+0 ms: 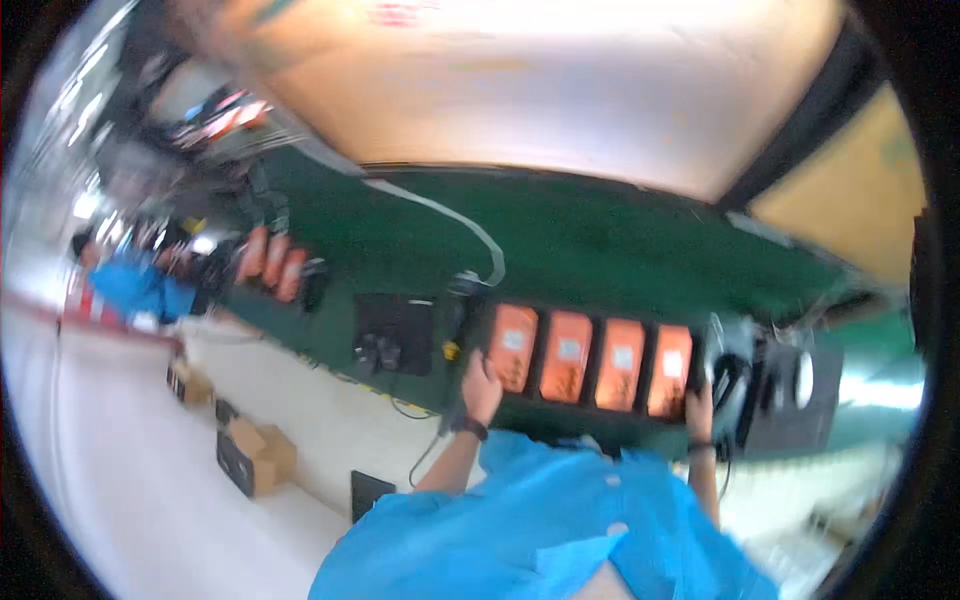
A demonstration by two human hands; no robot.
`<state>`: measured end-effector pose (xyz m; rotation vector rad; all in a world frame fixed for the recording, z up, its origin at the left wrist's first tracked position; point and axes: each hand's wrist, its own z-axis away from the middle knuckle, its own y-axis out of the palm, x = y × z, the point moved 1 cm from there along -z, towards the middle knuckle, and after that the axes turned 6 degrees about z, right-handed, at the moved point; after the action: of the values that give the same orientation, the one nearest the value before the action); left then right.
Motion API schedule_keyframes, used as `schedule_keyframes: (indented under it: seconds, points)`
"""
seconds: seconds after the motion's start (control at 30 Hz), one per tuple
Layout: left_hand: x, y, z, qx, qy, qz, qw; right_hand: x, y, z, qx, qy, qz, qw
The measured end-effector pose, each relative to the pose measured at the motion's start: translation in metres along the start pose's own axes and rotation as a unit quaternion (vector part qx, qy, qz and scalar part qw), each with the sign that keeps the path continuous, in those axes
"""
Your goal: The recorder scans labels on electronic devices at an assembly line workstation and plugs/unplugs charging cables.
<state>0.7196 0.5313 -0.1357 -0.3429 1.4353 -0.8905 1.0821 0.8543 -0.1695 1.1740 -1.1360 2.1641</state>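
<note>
A long black tray (541, 350) lies on the green bench right in front of me. Several orange rectangular pieces (567, 355), each with a pale label, sit in it side by side. My left hand (481, 390) is closed around the tray's left end. At the opposite end, my right hand (699, 412) grips the edge, its fingers partly hidden and blurred. What the orange pieces are, I cannot make out.
The green bench top (590, 240) runs across the view. Left of the tray lie a black mat (400, 315) and another group of orange pieces (270, 262). A dark mat (800, 410) is on the right. Cardboard boxes (268, 455) stand on the floor; a person in blue (140, 288) is far left.
</note>
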Motion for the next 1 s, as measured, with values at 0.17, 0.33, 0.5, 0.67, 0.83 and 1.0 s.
schedule_keyframes:
  seconds: [0.17,0.33,0.5,0.67,0.83,1.0]
  points:
    - [-0.038,0.003,0.024,-0.114,0.131,-0.055,0.983,-0.030,-0.051,-0.027,-0.239,-0.041,0.092,0.966]
    - [-0.129,0.093,0.038,0.062,0.344,0.028,0.937,-0.073,-0.075,-0.064,-0.294,0.003,0.183,0.938]
    - [-0.170,0.166,0.028,0.147,0.451,-0.027,0.880,-0.066,-0.057,-0.047,-0.119,0.164,0.106,0.973]
    - [-0.168,0.180,0.043,0.184,0.429,-0.148,0.872,0.003,-0.070,0.057,-0.113,0.158,-0.053,0.980]
    - [-0.183,0.193,0.055,0.191,0.382,-0.167,0.889,0.058,-0.064,0.105,-0.052,0.179,-0.008,0.982]
    - [-0.202,0.201,0.063,0.225,0.357,-0.215,0.881,0.077,-0.045,0.107,0.002,0.152,-0.024,0.988]
